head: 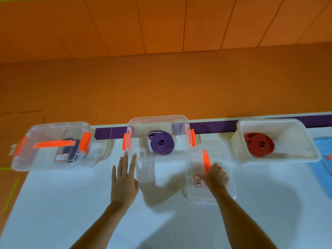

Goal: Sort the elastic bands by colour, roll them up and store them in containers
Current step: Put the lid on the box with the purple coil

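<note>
A rolled purple band (162,143) lies inside an uncovered clear box (158,121) with orange clips at the table's far middle. Its clear lid (199,194) with an orange handle lies flat to the box's right, and my right hand (216,176) grips it at the handle. My left hand (124,180) hovers flat with straight fingers just left of the box's front corner. A rolled red band (259,144) sits in a white bin (309,139) at the right. At the left a closed clear box (52,146) holds a dark band.
The white table (71,212) ends at a purple strip (213,125) along its far edge, with orange floor beyond. A blue object (323,153) shows at the right edge of view.
</note>
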Available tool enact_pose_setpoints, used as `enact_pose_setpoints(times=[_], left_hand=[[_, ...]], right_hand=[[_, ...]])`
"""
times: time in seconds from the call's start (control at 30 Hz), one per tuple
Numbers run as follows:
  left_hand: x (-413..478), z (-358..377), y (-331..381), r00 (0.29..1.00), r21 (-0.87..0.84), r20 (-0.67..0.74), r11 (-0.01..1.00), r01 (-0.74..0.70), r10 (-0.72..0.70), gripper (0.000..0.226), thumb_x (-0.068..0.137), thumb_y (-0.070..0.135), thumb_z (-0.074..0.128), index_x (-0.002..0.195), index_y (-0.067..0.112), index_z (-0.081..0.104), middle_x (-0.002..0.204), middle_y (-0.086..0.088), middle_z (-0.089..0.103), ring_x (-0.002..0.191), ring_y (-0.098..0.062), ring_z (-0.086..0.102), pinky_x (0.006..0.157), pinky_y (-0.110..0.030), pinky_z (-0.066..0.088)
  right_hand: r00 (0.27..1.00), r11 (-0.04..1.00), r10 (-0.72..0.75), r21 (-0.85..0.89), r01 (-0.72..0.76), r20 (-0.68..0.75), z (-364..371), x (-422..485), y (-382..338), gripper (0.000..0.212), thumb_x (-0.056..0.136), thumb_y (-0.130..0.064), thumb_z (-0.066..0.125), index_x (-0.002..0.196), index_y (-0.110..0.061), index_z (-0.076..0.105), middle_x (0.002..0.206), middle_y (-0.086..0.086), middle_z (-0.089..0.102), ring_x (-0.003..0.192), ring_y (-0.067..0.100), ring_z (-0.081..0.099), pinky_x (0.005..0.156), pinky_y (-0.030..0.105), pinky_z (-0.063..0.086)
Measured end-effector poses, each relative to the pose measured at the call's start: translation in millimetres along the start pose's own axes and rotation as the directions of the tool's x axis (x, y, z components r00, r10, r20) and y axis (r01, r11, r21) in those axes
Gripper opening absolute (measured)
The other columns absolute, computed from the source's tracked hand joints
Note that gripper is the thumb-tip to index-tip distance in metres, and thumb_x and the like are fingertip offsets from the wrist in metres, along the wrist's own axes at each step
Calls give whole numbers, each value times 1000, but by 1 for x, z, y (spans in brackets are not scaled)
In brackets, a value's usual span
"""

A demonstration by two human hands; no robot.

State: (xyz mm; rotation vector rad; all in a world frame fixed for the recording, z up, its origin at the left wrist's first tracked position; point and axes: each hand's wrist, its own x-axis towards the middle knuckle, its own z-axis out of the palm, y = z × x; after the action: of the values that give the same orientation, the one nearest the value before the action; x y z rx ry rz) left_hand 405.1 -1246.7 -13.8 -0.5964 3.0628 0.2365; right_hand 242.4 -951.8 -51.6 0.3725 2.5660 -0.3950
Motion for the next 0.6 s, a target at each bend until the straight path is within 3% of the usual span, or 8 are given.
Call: enact_pose_setpoints(times=[0.07,0.2,0.33,0.5,0.6], left_hand=[[2,-2,-9,999,-1,-2,999,-43,43,109,81,2,74,169,21,12,177,-12,6,162,-36,18,125,-60,29],[7,-5,-25,992,-12,33,993,-121,121,109,84,3,70,170,25,7,177,-10,0,163,-36,11,127,-62,25],[13,-11,-32,985,-53,44,985,-162,164,99,85,4,69,169,24,19,176,-12,8,162,-38,14,126,-63,23],[13,-13,-38,979,-115,60,976,-185,193,94,88,5,67,168,26,22,176,-12,12,162,-36,14,127,-63,22],[15,-16,-35,977,-155,84,971,-183,197,90,90,7,67,168,24,25,176,-13,11,162,-37,14,128,-60,20]], right_hand=[[1000,999,10,-35,-10,-11,-5,-23,-2,57,83,-43,82,121,-10,57,115,8,69,108,30,71,87,36,56],[999,999,39,-26,-39,-21,-7,-68,14,63,76,-53,83,115,-11,60,109,8,69,104,31,72,84,38,57],[996,996,88,-19,-88,-27,-9,-111,34,60,74,-55,84,107,-11,61,98,5,67,91,28,71,76,36,58],[983,990,142,2,-142,-113,-19,-150,48,47,75,-48,82,99,-16,57,80,-4,59,69,20,57,66,31,46],[976,991,131,39,-126,-176,-38,-163,37,42,74,-47,80,100,-20,59,82,-4,64,71,20,61,68,32,47]])
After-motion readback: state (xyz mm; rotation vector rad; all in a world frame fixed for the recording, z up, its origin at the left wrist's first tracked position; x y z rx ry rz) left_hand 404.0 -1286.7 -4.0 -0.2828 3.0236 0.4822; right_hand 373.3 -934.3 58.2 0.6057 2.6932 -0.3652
